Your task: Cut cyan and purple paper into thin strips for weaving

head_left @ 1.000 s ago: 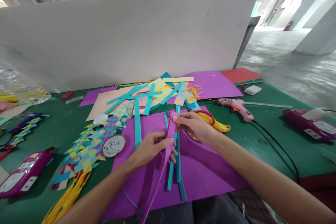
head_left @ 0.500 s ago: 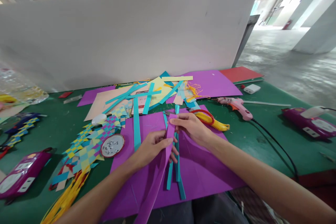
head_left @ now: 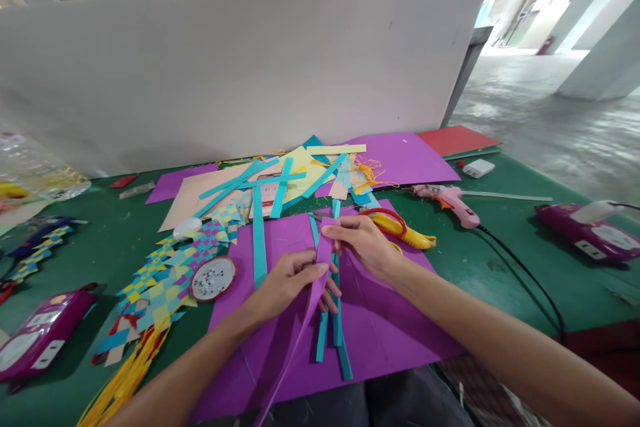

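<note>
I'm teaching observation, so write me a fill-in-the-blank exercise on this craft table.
1. The left hand and right hand both hold a long, flat strip coloured ____.
2. The pink, pistol-shaped glue gun lies to the ____ of the right hand.
3. The round, shallow white dish has a rim coloured ____.
Missing words: purple; right; red.

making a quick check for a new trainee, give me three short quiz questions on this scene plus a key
1. True or false: the left hand and right hand both hold the purple strip.
2. The hot glue gun on the picture's right is mainly: a) green, b) pink, c) white.
3. Fill in: in the picture, the round dish lies at the ____ edge of the purple sheet beneath the hands.

Key: 1 true; 2 b; 3 left.
</note>
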`<action>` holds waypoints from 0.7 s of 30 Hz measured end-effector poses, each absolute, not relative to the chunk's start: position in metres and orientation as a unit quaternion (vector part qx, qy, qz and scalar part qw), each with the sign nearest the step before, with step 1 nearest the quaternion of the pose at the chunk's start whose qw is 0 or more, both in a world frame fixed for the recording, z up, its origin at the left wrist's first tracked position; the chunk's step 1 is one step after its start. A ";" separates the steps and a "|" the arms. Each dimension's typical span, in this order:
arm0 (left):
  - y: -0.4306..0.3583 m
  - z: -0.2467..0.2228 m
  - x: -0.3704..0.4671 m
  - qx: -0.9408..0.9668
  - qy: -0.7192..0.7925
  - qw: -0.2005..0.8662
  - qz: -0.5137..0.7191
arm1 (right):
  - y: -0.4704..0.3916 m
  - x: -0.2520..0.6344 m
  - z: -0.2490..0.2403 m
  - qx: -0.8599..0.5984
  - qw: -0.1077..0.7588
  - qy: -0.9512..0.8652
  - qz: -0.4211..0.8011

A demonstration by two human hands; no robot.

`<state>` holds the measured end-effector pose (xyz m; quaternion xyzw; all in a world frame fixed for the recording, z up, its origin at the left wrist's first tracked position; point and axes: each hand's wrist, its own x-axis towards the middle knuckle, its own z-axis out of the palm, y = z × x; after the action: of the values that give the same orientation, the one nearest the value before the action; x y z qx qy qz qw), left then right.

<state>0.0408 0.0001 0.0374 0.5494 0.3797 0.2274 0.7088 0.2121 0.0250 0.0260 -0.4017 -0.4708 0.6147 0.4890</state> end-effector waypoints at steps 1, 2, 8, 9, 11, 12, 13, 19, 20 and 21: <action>0.000 0.037 0.041 0.547 0.383 0.709 0.227 | 0.025 0.212 0.025 -0.399 0.493 -0.472 0.612; 0.000 0.038 0.041 0.546 0.385 0.708 0.227 | 0.025 0.212 0.025 -0.396 0.496 -0.472 0.612; -0.001 0.039 0.043 0.549 0.394 0.695 0.245 | 0.025 0.213 0.025 -0.388 0.486 -0.478 0.620; -0.001 0.039 0.043 0.549 0.399 0.691 0.248 | 0.025 0.213 0.025 -0.389 0.485 -0.480 0.619; 0.000 0.038 0.043 0.550 0.404 0.686 0.252 | 0.024 0.213 0.028 -0.392 0.483 -0.485 0.615; 0.000 0.038 0.044 0.549 0.406 0.686 0.252 | 0.024 0.213 0.029 -0.393 0.482 -0.487 0.613; 0.000 0.037 0.044 0.548 0.406 0.686 0.253 | 0.024 0.213 0.030 -0.393 0.482 -0.490 0.611; -0.001 0.036 0.045 0.552 0.406 0.685 0.247 | 0.023 0.214 0.031 -0.397 0.476 -0.500 0.605; -0.001 0.036 0.045 0.553 0.407 0.684 0.247 | 0.023 0.214 0.030 -0.397 0.477 -0.502 0.602; -0.001 0.036 0.045 0.553 0.409 0.682 0.249 | 0.023 0.214 0.030 -0.397 0.478 -0.504 0.600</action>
<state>0.0452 -0.0012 0.0361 0.5532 0.4087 0.2486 0.6820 0.2135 0.0227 0.0297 -0.3967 -0.5040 0.5998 0.4783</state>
